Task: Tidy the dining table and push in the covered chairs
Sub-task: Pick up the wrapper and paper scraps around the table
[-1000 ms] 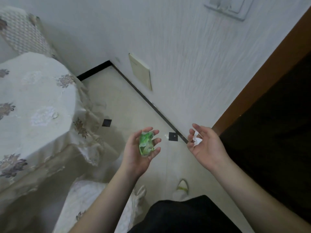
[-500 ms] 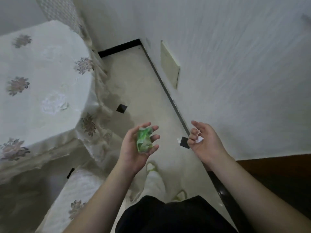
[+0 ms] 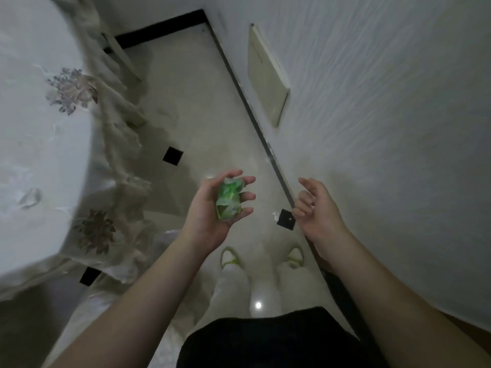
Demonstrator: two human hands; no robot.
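Both hands sit mid-frame — left hand [image 3: 210, 208] cups a crumpled green wrapper [image 3: 229, 201], probably trash off the table [image 3: 34, 134]; right hand [image 3: 317, 208] half-curled, contents unclear.

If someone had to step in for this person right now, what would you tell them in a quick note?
Left hand: palm up, fingers curled around a crumpled green wrapper.
Right hand: palm up, fingers loosely curled; a small white scrap may sit under them, too blurred to be sure.
The covered dining table is on the left, its cloth top bare in the part visible. A bit of white litter lies on the floor near the wall.
Done: rubbish gathered in hand.
Left: bin the rubbish, pick up the floor scrap, push in the chairs; their state is not clear from here.
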